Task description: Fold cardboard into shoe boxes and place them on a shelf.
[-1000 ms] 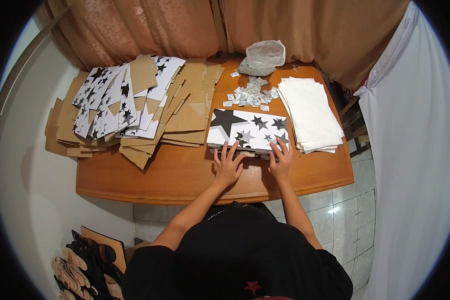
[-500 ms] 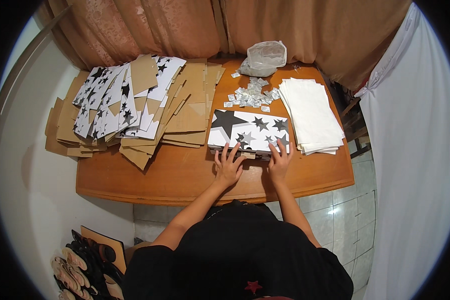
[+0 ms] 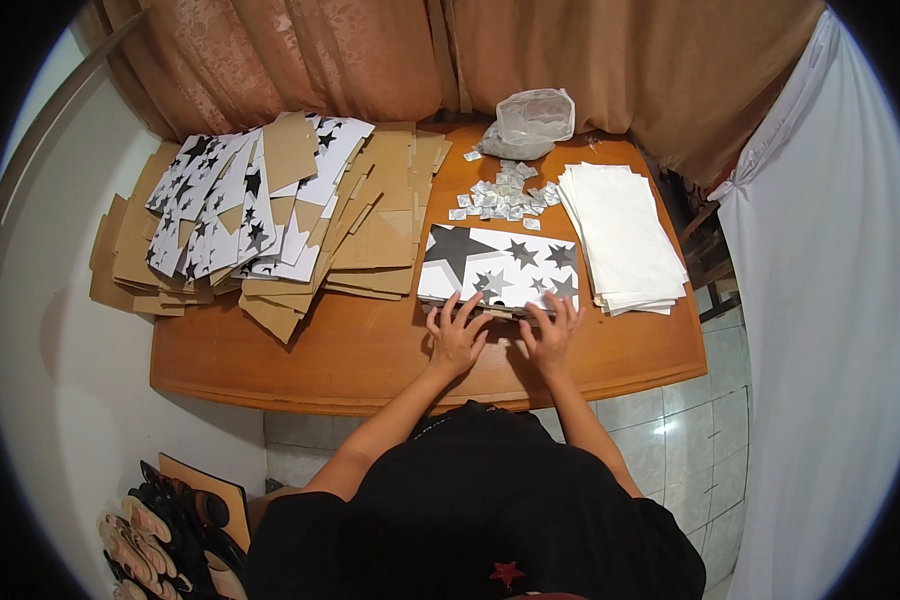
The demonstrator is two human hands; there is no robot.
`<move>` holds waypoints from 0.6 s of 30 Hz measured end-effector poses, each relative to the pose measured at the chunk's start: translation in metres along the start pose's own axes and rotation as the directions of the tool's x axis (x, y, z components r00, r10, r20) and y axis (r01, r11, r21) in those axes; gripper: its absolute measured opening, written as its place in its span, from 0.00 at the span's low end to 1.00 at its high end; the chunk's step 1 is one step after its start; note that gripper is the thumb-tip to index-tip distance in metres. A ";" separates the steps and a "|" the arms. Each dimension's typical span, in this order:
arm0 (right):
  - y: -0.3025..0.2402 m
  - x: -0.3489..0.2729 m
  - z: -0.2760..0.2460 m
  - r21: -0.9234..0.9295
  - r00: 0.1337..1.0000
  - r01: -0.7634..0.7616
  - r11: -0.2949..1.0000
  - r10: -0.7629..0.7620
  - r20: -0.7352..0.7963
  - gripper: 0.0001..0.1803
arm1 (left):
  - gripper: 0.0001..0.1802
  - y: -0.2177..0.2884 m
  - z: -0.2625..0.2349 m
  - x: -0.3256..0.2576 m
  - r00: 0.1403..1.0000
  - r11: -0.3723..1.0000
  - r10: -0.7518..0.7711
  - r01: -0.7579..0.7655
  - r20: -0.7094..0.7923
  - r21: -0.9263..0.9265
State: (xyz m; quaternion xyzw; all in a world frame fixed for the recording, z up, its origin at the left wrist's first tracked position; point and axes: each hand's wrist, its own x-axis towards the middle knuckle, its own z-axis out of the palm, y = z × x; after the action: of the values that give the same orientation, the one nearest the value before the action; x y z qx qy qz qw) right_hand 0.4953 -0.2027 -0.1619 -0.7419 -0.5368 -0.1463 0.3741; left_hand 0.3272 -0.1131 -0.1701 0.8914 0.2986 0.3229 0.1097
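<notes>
A closed cardboard box, white with black and grey stars, lies near the front of the wooden table. My left hand is at its near left edge, fingers spread and fingertips touching the lid's rim. Toward the near right edge, my right hand has its fingers apart and slightly bent, the tips against the box. Between the hands, a bit of brown cardboard shows along the box's front side. Neither hand is wrapped round the box, and the undersides of my fingers are hidden.
Flat star-printed box blanks and brown cardboard pieces are piled at left. Beyond the box lie small silvery packets and a clear plastic bag. Stacked white sheets sit at right. Shoes stand on the lower left floor.
My right hand has shifted slightly left and nearer along the box's front edge. The left hand stays in about the same place. The whole view has dipped slightly.
</notes>
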 end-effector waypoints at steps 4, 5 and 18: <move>-0.014 0.005 0.007 0.020 0.987 0.160 0.987 -0.160 -0.012 0.13 | 0.18 -0.004 -0.002 0.008 0.998 0.999 0.039 -0.039 -0.040 0.003; -0.016 0.007 0.009 0.014 0.980 0.200 0.980 -0.200 -0.011 0.13 | 0.19 -0.005 -0.003 0.010 0.996 0.997 0.072 -0.071 -0.054 0.014; -0.011 0.012 0.027 -0.096 0.955 0.270 0.958 -0.279 -0.098 0.06 | 0.22 -0.012 -0.003 0.014 0.996 0.998 0.064 -0.065 -0.067 -0.014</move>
State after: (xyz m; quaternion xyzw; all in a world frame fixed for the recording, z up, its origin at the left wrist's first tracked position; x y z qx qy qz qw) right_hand 0.4848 -0.1732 -0.1684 -0.6656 -0.6066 -0.2595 0.3488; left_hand 0.3282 -0.0948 -0.1655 0.8885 0.2704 0.3580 0.0963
